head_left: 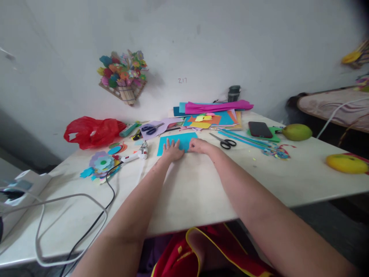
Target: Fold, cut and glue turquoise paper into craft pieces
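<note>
A blue paper sheet (183, 139) lies flat on the white table (184, 192). My left hand (173, 150) rests on its front part with the fingers spread. At the sheet's right front edge, my right hand (197, 146) is closed with the fingertips pressed down; anything pinched there is too small to make out. Black-handled scissors (226, 143) lie just to the right of my right hand. A white glue gun (138, 154) with a black cord is to the left of my left hand.
Paper flowers (102, 163) and a red plastic bag (92, 132) are at the left. Stacked coloured papers (213, 121) lie at the back. To the right are blue strips (245, 140), a phone (260, 129), a green mango (296, 132) and a yellow mango (346, 164). White cables cross the left front.
</note>
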`<action>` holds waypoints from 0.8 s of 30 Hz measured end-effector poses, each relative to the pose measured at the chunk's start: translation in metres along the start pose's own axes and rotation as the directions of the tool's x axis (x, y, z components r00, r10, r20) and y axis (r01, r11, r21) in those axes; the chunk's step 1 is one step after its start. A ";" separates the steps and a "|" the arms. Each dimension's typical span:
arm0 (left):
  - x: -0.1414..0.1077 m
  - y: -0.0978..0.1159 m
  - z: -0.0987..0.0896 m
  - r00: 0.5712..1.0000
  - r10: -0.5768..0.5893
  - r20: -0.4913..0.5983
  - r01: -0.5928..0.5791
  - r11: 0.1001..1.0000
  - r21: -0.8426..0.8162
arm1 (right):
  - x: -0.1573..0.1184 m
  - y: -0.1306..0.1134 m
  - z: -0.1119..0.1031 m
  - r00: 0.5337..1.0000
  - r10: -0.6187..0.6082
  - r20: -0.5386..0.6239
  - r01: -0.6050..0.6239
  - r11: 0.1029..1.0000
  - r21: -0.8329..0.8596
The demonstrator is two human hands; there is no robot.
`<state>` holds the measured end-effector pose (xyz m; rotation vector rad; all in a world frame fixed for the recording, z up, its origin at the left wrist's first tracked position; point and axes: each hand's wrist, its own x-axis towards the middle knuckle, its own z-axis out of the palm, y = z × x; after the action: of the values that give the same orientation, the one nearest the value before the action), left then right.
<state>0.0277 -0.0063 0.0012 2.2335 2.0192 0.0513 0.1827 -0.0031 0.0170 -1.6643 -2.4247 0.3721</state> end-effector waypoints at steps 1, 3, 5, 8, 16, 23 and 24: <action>0.001 0.003 0.000 0.999 0.045 -0.027 -0.044 0.999 0.007 | 0.000 0.000 0.000 1.000 0.001 -0.003 -0.001 1.000 -0.004; 0.002 0.010 0.003 0.993 0.102 -0.053 -0.102 0.995 -0.010 | 0.002 0.000 0.001 1.000 -0.002 -0.007 0.001 1.000 -0.015; 0.000 0.016 0.006 0.993 0.111 -0.035 -0.113 0.993 -0.040 | 0.004 0.003 0.002 1.000 -0.024 -0.012 0.024 1.000 -0.013; -0.002 0.019 0.010 0.993 0.116 -0.023 -0.117 0.992 -0.048 | 0.005 0.012 0.002 0.996 -0.094 0.008 0.094 0.995 0.032; 0.002 0.011 0.011 0.992 0.122 -0.026 -0.123 0.988 -0.088 | 0.000 0.024 -0.004 0.996 -0.086 0.038 0.082 0.991 0.102; 0.000 0.012 0.007 0.991 0.132 0.002 -0.131 0.988 -0.085 | 0.001 0.029 -0.006 0.997 -0.068 0.036 0.065 0.995 0.076; 0.000 0.012 0.007 0.991 0.131 -0.002 -0.130 0.988 -0.078 | 0.001 0.032 -0.006 0.997 -0.071 0.035 0.068 0.995 0.075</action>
<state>0.0403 -0.0080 -0.0039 2.3123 1.8335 0.1368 0.2123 0.0096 0.0136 -1.5523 -2.4561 0.4806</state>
